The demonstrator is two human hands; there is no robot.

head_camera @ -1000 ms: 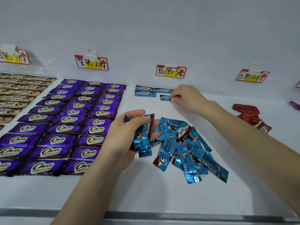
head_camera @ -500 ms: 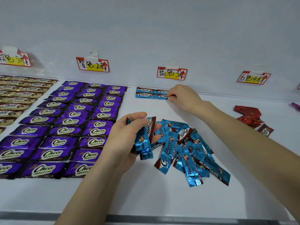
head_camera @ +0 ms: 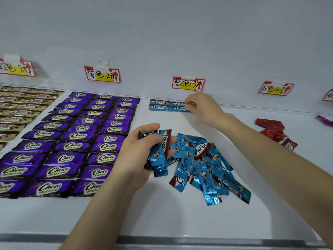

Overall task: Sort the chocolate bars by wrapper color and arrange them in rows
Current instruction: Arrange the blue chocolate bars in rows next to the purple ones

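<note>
A loose heap of blue-wrapped chocolate bars [head_camera: 205, 168] lies mid-shelf. My left hand [head_camera: 138, 152] grips a small stack of blue bars [head_camera: 158, 156] at the heap's left side. At the back, under the blue price tag [head_camera: 188, 84], several blue bars [head_camera: 159, 105] lie flat in two short rows. My right hand [head_camera: 201, 107] reaches there and its curled fingertips pinch the right end of the second-row blue bar [head_camera: 180, 108]. Purple bars [head_camera: 84, 138] fill neat rows to the left.
Gold-wrapped bars [head_camera: 19, 107] lie in rows at the far left. A small pile of red bars [head_camera: 273, 130] sits at the right under its tag [head_camera: 275, 88], with a magenta bar [head_camera: 325, 120] at the edge. The shelf's front lip [head_camera: 162, 240] runs along the bottom.
My right hand slid a blue bar back and left into the second row beside the placed ones. My left hand kept its stack nearly still.
</note>
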